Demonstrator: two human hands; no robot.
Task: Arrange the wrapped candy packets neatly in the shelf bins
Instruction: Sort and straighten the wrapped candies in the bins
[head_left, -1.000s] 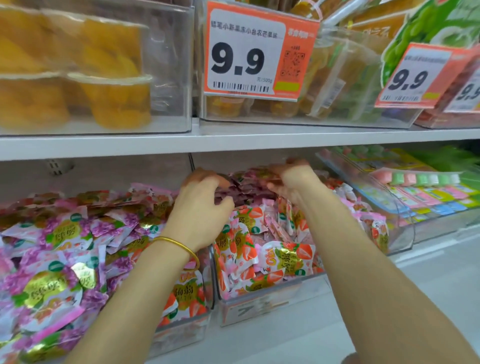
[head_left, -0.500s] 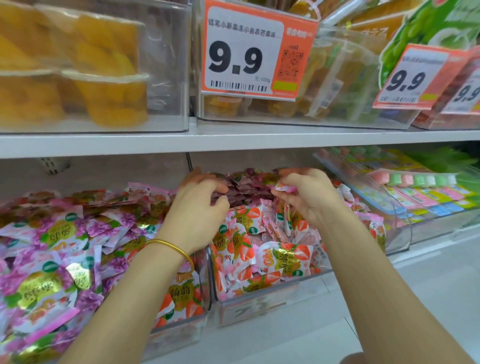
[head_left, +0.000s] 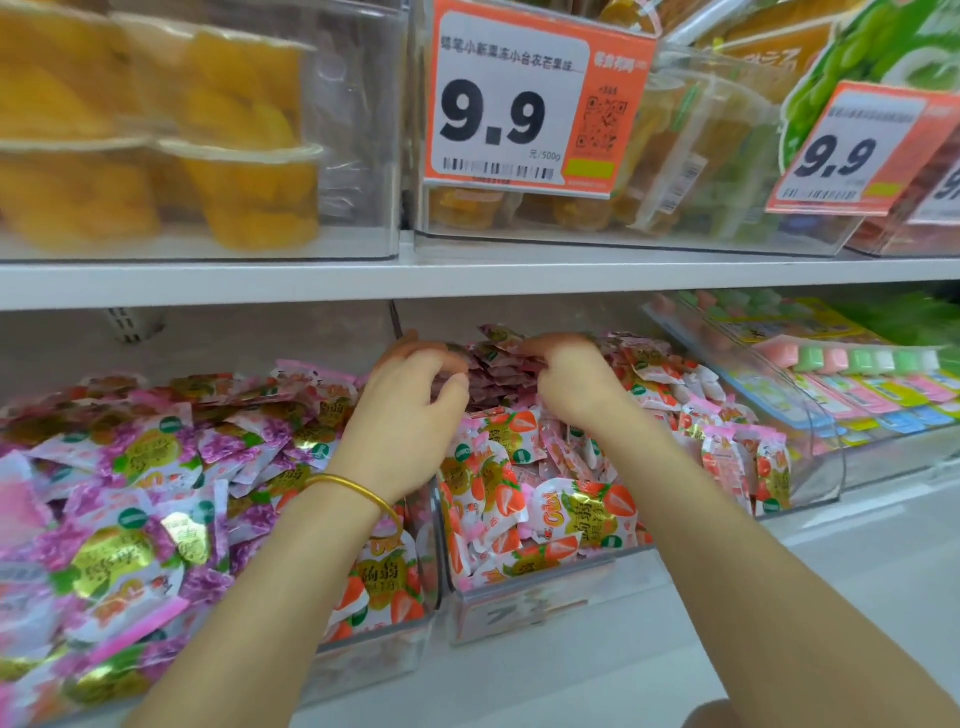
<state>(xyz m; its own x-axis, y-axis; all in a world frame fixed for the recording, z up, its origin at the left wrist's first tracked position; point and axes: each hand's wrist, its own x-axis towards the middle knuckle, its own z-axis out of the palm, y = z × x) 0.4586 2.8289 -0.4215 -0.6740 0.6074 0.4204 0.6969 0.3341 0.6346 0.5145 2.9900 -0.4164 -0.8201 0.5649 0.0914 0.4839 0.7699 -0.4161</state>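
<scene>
Nearest, at the front of the white lower shelf (head_left: 545, 680), a clear plastic bin (head_left: 535, 608) heaped with red-and-white strawberry-print wrapped candy packets (head_left: 587, 509); to its left, purple-and-gold grape-print packets (head_left: 130, 467). Further in, left hand (head_left: 410, 415) with a thin gold bangle (head_left: 358, 491), fingers curled over the pile, grip impossible to tell. Right hand (head_left: 576, 384) pinching dark maroon packets (head_left: 493, 364) stacked at the bin's back. Above, orange price tag (head_left: 530, 98) reading 9.9.

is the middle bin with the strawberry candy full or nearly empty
Full: strawberry packets heap above the clear front wall of the bin.
</scene>
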